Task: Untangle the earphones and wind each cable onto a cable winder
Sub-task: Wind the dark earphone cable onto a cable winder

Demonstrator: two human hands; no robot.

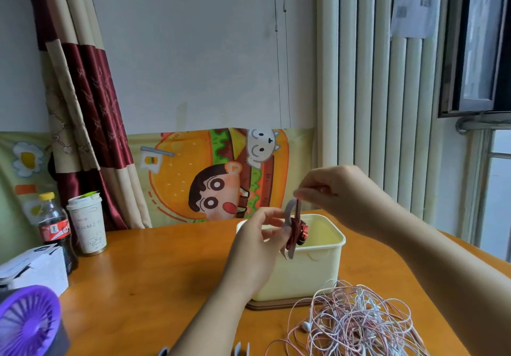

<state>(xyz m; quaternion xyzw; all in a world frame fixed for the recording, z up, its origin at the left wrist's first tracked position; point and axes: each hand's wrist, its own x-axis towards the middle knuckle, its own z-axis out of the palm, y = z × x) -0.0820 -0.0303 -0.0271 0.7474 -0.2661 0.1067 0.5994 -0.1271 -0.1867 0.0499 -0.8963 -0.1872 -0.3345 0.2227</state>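
The left hand (262, 234) has a narrow grip on a grey winder (289, 228), held upright above the pale tub (318, 270), with a dark red cable (298, 234) already bunched around its middle. The right hand (340, 198), at one o'clock from the winder, pinches the top end, where the cable's loose end seems to be; the blur hides which it holds. To finish this turn well, keep the winder steady, lay each loop flat beside the last, and tuck the end into the top notch. The remaining pink and white tangle (356, 325) lies on the counter (154, 286) at five o'clock, just in front of the tub, untouched.
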